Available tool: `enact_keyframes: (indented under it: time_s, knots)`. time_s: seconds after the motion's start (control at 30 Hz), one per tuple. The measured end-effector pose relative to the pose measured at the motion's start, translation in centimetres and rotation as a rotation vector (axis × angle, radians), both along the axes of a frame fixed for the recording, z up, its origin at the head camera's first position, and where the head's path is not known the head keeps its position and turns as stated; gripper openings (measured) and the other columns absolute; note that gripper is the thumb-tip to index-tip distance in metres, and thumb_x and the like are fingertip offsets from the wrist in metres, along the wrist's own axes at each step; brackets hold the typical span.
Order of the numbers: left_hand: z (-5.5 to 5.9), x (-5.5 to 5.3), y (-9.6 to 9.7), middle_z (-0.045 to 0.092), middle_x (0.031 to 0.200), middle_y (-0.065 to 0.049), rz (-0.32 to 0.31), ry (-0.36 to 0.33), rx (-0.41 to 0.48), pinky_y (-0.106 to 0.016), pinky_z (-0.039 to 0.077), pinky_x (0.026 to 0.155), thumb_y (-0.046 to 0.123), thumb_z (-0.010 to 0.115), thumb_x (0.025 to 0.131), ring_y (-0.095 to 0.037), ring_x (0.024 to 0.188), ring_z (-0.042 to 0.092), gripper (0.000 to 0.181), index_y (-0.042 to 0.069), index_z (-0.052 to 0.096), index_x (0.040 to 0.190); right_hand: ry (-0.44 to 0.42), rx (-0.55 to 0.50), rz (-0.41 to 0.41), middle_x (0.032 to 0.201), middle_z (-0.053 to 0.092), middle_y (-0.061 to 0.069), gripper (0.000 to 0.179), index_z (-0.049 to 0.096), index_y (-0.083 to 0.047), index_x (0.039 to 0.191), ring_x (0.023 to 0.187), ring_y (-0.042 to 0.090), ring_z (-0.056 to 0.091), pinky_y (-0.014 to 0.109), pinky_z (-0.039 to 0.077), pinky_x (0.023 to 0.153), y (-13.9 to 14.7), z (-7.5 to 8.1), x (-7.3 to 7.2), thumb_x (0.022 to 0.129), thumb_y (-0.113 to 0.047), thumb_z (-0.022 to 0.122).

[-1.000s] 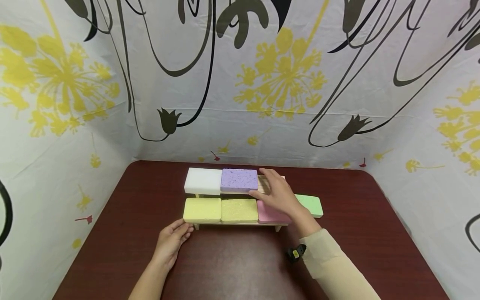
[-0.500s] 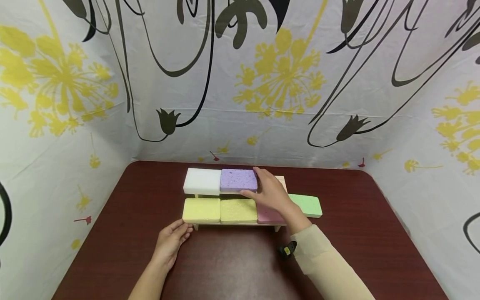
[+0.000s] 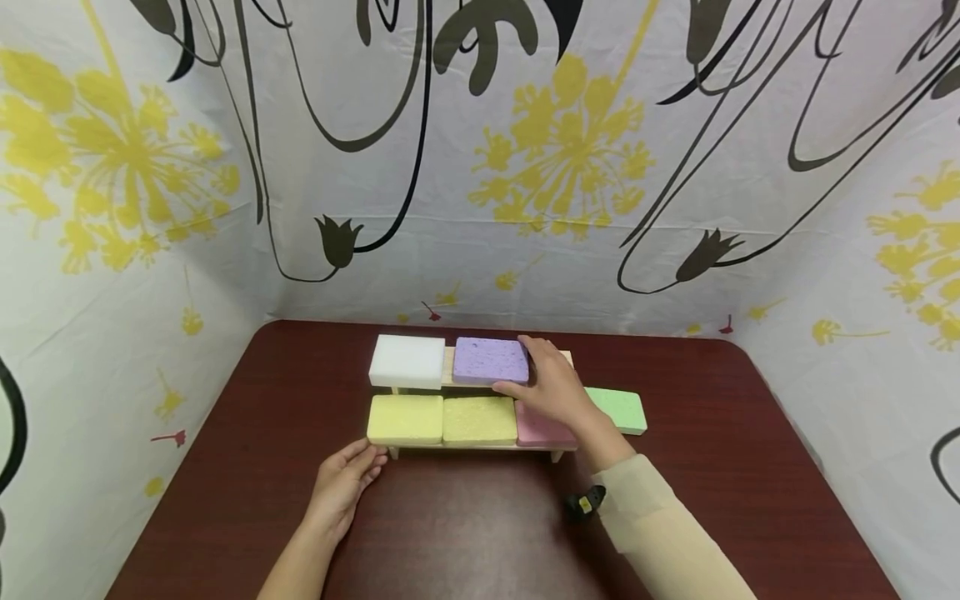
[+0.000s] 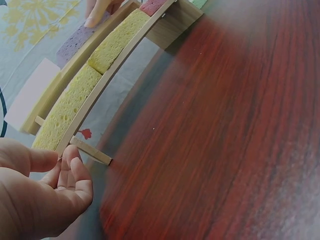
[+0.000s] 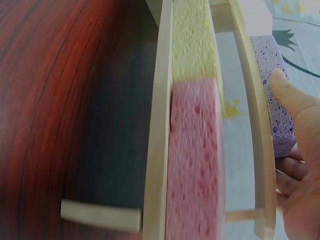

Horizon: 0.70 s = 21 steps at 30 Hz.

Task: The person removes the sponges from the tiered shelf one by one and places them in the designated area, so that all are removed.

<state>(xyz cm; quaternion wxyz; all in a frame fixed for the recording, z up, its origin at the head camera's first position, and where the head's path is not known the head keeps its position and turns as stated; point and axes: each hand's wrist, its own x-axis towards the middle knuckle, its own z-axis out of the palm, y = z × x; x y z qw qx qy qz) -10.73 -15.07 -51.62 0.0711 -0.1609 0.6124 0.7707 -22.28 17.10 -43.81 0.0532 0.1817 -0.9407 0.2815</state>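
A purple sponge [image 3: 489, 360] lies on the upper tier of a small two-tier wooden rack [image 3: 465, 448]. My right hand [image 3: 557, 387] grips the sponge by its right end, thumb on the front edge; in the right wrist view the other fingers pass behind it. Left of it, across a narrow gap, sits a white sponge [image 3: 407, 362]. On the lower tier lie a yellow sponge [image 3: 406, 419], a second yellow sponge [image 3: 480, 420] and a pink sponge [image 3: 538, 427], partly covered by my right hand. My left hand [image 3: 342, 487] pinches the rack's front left corner.
A green sponge [image 3: 621, 411] is to the right of the rack, partly behind my right arm. The dark red-brown table [image 3: 465, 533] has a patterned cloth [image 3: 420, 275] behind it and at both sides. A black device [image 3: 587, 503] hangs at my right wrist.
My right hand first moved left to the purple sponge's right end. It has since slid the sponge right, opening a gap beside the white one. My left hand stays in place.
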Motion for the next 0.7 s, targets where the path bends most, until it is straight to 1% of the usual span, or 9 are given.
enact_keyframes:
  time_s: [0.33,0.53,0.7]
  knots:
    - [0.1,0.0,0.0,0.067,0.113,-0.013,-0.006,0.0,-0.002,-0.019,0.054,0.085,0.004,0.051,0.105,-0.005,0.092,0.064,0.055,-0.021,0.027,0.147,0.045,0.027,-0.046,0.142,0.053,0.025,0.095,0.045,0.004,0.148,0.13,0.039,0.049,0.056,0.043,0.106,3.7,0.4,0.6,0.079,-0.046,0.086]
    - [0.0,0.0,0.0,0.067,0.113,-0.012,-0.01,0.002,-0.005,-0.019,0.054,0.086,0.005,0.051,0.105,-0.005,0.092,0.064,0.056,-0.021,0.025,0.148,0.065,0.007,-0.07,0.145,0.05,0.025,0.093,0.044,0.004,0.148,0.132,0.041,0.049,0.057,0.042,0.108,5.7,0.5,1.2,0.079,-0.04,0.088]
    - [0.0,0.1,0.1,0.067,0.114,-0.012,-0.013,-0.004,-0.01,-0.019,0.054,0.086,0.005,0.051,0.106,-0.005,0.092,0.064,0.056,-0.021,0.025,0.148,0.065,-0.022,-0.067,0.146,0.049,0.027,0.09,0.043,0.006,0.148,0.133,0.043,0.047,0.058,0.041,0.109,7.0,0.3,1.7,0.08,-0.032,0.088]
